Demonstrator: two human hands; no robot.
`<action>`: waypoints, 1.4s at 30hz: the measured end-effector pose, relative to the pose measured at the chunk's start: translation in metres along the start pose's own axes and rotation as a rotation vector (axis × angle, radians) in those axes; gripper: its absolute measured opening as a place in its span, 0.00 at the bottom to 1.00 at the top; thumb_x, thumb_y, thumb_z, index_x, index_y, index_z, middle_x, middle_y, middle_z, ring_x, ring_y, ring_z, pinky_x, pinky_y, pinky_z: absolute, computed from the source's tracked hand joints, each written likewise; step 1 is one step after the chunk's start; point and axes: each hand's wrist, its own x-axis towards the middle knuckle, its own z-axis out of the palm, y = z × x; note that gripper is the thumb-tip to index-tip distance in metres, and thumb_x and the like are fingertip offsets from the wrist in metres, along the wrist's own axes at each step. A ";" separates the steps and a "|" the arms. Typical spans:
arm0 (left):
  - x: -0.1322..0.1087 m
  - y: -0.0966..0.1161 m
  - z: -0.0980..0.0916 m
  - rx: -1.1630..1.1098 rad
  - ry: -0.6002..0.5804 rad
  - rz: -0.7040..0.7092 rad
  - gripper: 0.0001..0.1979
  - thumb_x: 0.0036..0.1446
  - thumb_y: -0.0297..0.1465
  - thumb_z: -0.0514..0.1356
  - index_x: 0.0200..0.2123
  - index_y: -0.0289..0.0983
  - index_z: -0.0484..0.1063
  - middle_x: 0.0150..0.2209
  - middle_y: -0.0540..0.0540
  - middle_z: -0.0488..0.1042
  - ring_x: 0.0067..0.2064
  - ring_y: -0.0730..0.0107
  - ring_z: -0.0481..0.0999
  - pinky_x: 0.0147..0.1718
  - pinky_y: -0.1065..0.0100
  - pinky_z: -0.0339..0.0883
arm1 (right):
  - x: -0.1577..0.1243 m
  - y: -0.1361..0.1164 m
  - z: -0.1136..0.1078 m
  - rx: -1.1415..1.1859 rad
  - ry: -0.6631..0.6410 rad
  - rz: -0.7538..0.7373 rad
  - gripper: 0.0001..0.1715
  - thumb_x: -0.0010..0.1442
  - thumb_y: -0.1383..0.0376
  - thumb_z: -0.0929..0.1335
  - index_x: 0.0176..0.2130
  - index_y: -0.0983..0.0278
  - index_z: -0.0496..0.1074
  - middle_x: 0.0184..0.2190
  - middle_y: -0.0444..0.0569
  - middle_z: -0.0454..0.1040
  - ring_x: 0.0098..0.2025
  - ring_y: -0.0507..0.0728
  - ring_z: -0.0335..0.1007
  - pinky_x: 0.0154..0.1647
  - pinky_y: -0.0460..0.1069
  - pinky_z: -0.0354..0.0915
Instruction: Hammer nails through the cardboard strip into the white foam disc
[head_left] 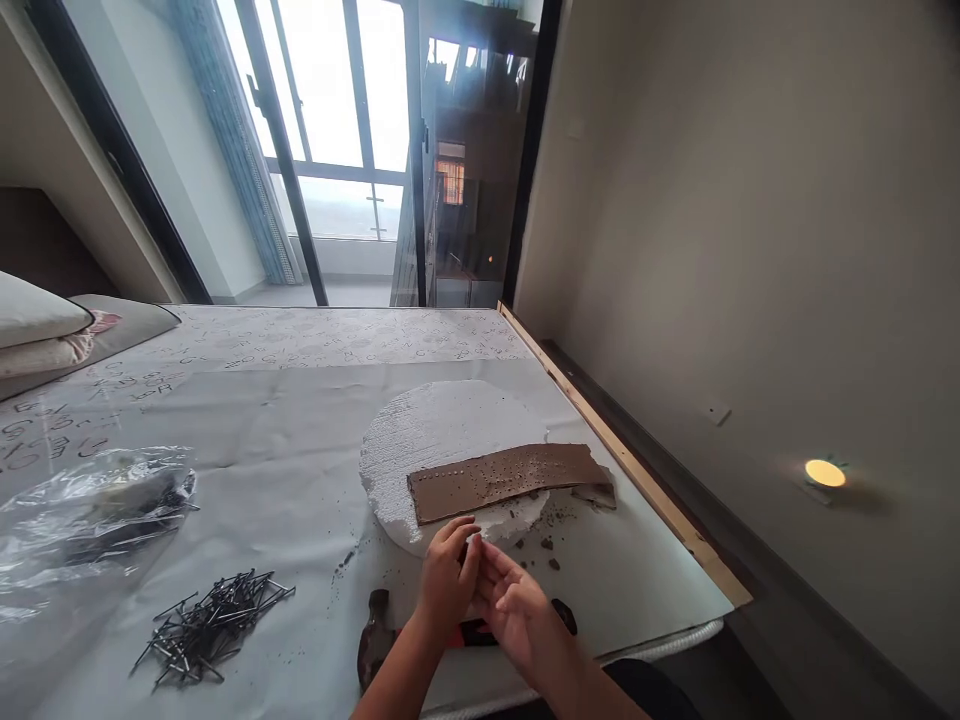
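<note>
My left hand [450, 567] and my right hand [517, 605] meet at the fingertips just in front of a brown cardboard strip [450, 492]. The left fingers are curled together, and whatever they may hold is hidden. My right hand is turned palm up with its fingers stretched toward the left ones. Dotted with small nail heads or holes, the strip lies across a round white foam board [427, 420]. Below my hands lies a hammer [377, 635], its handle partly covered by my forearms. A pile of nails [214, 625] is at the left.
A clear plastic bag [112, 500] with dark contents lies left of the nails. Brown crumbs [553, 563] are scattered by the foam's near edge. The grey sheet [285, 430] covers a bed, bordered by a wooden rail [637, 470] along the wall at right.
</note>
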 end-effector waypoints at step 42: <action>-0.002 -0.038 0.011 0.577 0.035 0.055 0.17 0.48 0.20 0.52 0.39 0.37 0.73 0.45 0.41 0.71 0.52 0.55 0.65 0.51 0.52 0.61 | 0.204 -0.062 -0.013 -2.452 -0.567 0.120 0.16 0.61 0.62 0.65 0.47 0.67 0.68 0.45 0.52 0.71 0.43 0.56 0.69 0.43 0.55 0.68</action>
